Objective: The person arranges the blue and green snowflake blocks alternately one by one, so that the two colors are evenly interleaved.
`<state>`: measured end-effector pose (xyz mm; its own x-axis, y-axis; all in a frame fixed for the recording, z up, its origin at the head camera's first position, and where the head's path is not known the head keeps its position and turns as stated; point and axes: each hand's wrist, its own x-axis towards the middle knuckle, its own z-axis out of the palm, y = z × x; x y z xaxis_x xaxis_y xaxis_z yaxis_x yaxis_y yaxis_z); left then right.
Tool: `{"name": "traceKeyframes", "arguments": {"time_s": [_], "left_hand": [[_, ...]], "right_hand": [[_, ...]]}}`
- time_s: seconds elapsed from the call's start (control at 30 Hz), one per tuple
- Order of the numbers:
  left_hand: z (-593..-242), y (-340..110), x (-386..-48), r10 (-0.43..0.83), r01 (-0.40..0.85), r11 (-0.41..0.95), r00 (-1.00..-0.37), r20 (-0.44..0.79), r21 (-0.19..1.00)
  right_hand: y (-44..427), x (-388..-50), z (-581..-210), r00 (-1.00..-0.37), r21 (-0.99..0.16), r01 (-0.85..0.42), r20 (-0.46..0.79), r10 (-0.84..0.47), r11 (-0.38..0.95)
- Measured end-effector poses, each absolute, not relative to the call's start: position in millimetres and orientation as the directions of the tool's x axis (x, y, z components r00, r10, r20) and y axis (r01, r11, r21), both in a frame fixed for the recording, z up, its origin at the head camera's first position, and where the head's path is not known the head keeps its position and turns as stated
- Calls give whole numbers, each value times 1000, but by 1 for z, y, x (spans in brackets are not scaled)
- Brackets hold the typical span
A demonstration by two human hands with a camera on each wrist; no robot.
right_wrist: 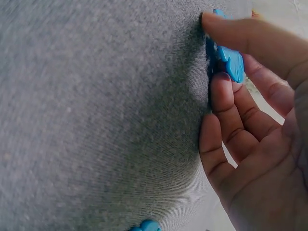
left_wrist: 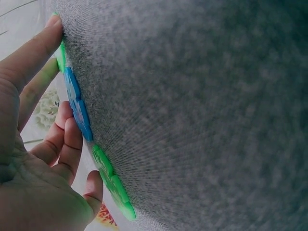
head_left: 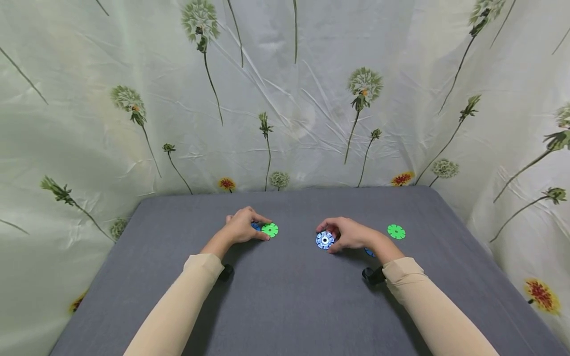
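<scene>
My left hand (head_left: 242, 226) is at the table's middle left, thumb and index finger pinching a green notched disc (head_left: 269, 230) by its edges. Beside that disc lies a blue disc (left_wrist: 77, 103), partly covered by the hand in the head view. Farther along, near the little finger, another green disc (left_wrist: 113, 183) shows in the left wrist view only. My right hand (head_left: 349, 232) grips a blue notched disc (head_left: 325, 241) with a pale, dark-centred middle between thumb and fingers. In the right wrist view this held disc (right_wrist: 232, 62) stands slightly tilted at the cloth.
Another blue disc (head_left: 370, 252) lies partly hidden under the right wrist. A green disc (head_left: 396, 231) is on the right of the grey cloth-covered table (head_left: 294, 306). Behind the table hangs a pale curtain (head_left: 307, 99) with dandelion prints. Each wrist wears a black camera strap.
</scene>
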<state>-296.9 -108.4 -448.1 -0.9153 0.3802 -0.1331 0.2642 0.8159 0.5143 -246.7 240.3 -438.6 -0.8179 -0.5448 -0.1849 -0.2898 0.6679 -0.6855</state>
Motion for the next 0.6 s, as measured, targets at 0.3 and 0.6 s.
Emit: {"name": "traceKeyframes", "arguments": {"time_s": [0.3,0.6], "left_hand": [[-448,-109,-297,377,264,827,-916,-141,496],[-448,-108,-298,384,272,821,-914,-132,502]], "right_hand": [[243,-247,-438,-809,-700,-273,-204,-551,660],[245,-245,-439,-825,-686,-263,-205,-527,678]]}}
